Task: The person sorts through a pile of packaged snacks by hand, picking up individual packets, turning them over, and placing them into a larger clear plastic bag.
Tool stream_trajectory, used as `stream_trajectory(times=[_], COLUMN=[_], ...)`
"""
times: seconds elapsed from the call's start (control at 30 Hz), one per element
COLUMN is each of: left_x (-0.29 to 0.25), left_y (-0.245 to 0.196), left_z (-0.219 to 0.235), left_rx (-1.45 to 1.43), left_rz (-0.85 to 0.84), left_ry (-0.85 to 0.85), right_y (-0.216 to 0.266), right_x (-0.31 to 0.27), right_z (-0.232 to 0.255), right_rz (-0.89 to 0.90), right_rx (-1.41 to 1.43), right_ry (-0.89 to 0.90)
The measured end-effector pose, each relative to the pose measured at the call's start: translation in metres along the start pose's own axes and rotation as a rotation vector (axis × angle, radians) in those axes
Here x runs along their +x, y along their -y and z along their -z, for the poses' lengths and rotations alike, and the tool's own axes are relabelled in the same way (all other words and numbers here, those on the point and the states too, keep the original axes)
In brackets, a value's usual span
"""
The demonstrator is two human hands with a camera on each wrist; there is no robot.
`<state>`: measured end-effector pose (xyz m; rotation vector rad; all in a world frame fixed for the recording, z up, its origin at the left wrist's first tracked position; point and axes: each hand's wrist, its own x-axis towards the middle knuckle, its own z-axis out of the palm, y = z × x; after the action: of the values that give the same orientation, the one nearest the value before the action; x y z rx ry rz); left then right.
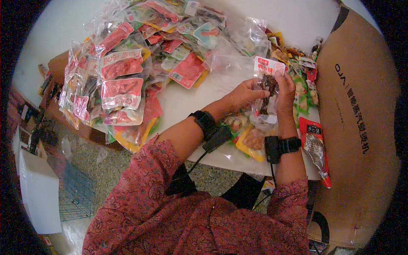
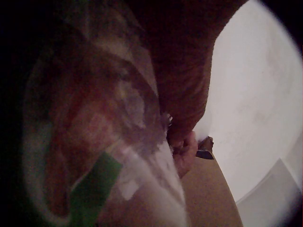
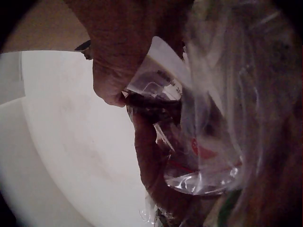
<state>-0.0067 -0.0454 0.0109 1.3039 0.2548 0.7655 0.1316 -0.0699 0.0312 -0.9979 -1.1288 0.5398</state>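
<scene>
Both hands hold one clear packet (image 1: 268, 95) with dark brown contents and a red and white label at its top, above the right part of the white table. My left hand (image 1: 246, 95) pinches its left side, thumb across the front. At its upper right edge my right hand (image 1: 285, 91) grips it with curled fingers. In the right wrist view the packet (image 3: 154, 106) lies between the fingers of both hands. Blurred clear plastic (image 2: 104, 156) covers much of the left wrist view, with the left hand (image 2: 180, 71) behind it.
A large heap of sealed food packets (image 1: 123, 80) covers the table's left and back. More packets (image 1: 304, 80) lie along the right side, with a red and silver pouch (image 1: 314, 146) near the edge. A large cardboard box (image 1: 357, 127) stands at the right.
</scene>
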Motion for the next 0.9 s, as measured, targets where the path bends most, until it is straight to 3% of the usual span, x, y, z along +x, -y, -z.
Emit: stream_trajectory(times=[0.4, 0.7, 0.9], left_x=[0.0, 0.0018, 0.0004], left_y=[0.0011, 0.0034, 0.0018], left_z=[-0.0006, -0.0005, 0.0015], left_rx=[-0.086, -0.064, -0.049], left_rz=[0.012, -0.074, 0.072], left_ry=[0.066, 0.1, 0.008], right_y=[0.002, 0.007, 0.0036], right_x=[-0.0003, -0.0024, -0.0003], right_z=[-0.002, -0.0024, -0.0001], right_rz=[-0.018, -0.031, 0.023], right_rx=[0.03, 0.031, -0.004], right_ry=[-0.01, 0.001, 0.02])
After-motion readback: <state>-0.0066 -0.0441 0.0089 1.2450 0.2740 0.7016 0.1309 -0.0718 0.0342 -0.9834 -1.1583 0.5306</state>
